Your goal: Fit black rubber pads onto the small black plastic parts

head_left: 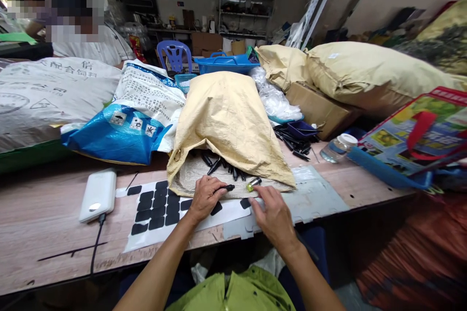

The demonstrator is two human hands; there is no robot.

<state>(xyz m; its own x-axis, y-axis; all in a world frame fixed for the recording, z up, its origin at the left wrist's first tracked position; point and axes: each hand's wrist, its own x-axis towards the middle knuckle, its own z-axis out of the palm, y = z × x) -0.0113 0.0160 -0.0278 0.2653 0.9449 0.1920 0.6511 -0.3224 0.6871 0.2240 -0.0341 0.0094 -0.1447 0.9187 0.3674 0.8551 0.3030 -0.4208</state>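
Our left hand (207, 197) pinches a likely light, stiff black piece (229, 188), best held mid-length; our right hand's (274, 213) grip we cannot tell.

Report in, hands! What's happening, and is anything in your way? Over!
Left hand: holding small black piece. Right hand: open, by silver cylinder, contact unclear. Open tan sack just beyond; nothing seems to block hands.

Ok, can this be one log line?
left hand: holding black piece | right hand: beside shiny cylinder, touch unclear | sack: black parts at mouth
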